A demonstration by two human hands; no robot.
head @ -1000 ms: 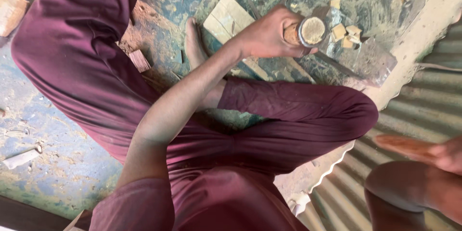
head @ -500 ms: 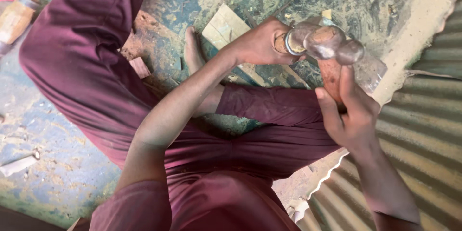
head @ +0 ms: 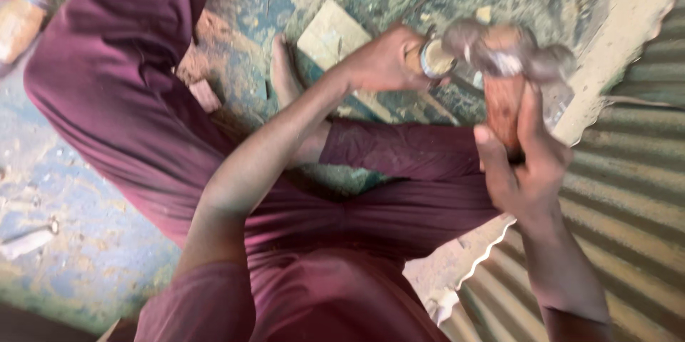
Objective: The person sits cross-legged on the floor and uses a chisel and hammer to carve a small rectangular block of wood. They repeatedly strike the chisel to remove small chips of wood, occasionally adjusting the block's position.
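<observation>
1. Chisel handle [head: 428,59], metal-ringed, gripped in left hand [head: 382,62] above the floor.
2. Right hand [head: 524,164] closed round hammer [head: 503,64]; head blurred, at the handle's end.
3. Below: wood block [head: 332,32], bare foot [head: 285,74], dusty concrete floor [head: 78,235].
4. Corrugated metal sheet [head: 628,192] at right.

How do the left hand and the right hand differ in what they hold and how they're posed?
The left hand wraps a short wooden handle with a metal ring, arm stretched out over the legs; the right hand grips a hammer's wooden handle upright, with the blurred hammer head above it. The left hand sits higher in the picture, the right lower, by the corrugated sheet. Both are closed around wood.
</observation>
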